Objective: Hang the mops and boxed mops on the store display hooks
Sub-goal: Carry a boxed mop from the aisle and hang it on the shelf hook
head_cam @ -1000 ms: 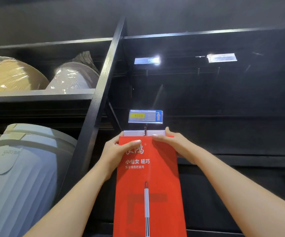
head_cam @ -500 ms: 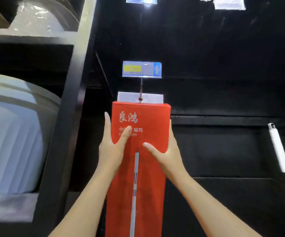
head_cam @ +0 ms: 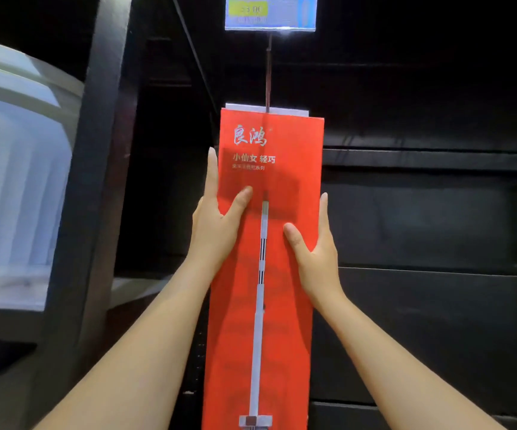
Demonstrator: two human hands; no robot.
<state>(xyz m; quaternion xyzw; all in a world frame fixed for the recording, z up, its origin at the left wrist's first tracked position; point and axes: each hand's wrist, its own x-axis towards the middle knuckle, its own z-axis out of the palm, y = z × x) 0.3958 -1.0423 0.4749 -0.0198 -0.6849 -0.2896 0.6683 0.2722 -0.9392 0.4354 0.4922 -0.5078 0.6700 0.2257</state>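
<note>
A pale ribbed plastic bin (head_cam: pixel 18 181) sits on the left shelf, beyond the black shelf upright (head_cam: pixel 96 181); what it holds cannot be seen. To the upright's right, in front of the black display wall (head_cam: pixel 421 212), a tall red mop box (head_cam: pixel 285 321) hangs upright and closed, so only the mop printed on its front shows. Both forearms reach up and forward from the lower corners. The left hand (head_cam: pixel 216 225) clamps the box's left edge, fingers straight along the side and thumb pressed on the front. The right hand (head_cam: pixel 316 249) grips the right edge the same way, slightly lower. The box's white hang tab (head_cam: pixel 241 106) sits on a thin display hook (head_cam: pixel 268 72), under a blue price tag (head_cam: pixel 271 12).
</note>
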